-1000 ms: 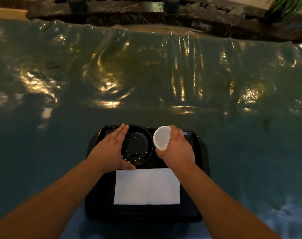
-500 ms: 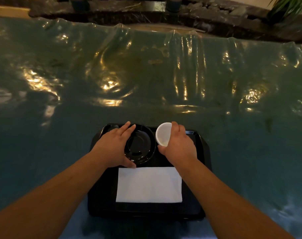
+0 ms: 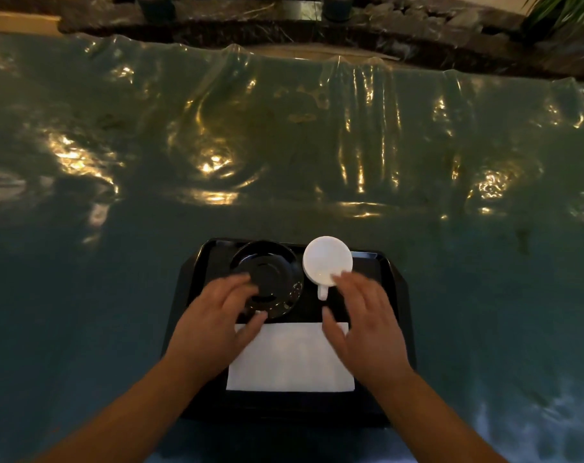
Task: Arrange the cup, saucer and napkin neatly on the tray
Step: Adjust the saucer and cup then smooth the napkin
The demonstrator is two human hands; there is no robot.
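While both forearms reach in from the near edge, the white napkin (image 3: 290, 357) lies flat and square on the near half of the black tray (image 3: 395, 289), its two upper corners hidden under the hands. Just beyond it the left hand (image 3: 213, 324) hovers with fingers spread and loose, gripping nothing, its fingertips over the near rim of the black saucer (image 3: 267, 279); motion blur makes it unclear whether they touch. The right hand (image 3: 367, 325) is likewise released and empty, its fingertips at the near edge of the white cup (image 3: 327, 260). That cup stands upright on the tray's far right part, just beside the saucer and not on it, its handle pointing toward the person. Farther out, the counter (image 3: 283, 145) carries a wrinkled, glossy teal cover, with a plant (image 3: 557, 10) at the far right corner. The risk seems to lie in those close fingers: a careless brush could nudge the cup by its handle, or drag a napkin corner askew. Black saucer on black tray in dim light also invites misjudging its rim.
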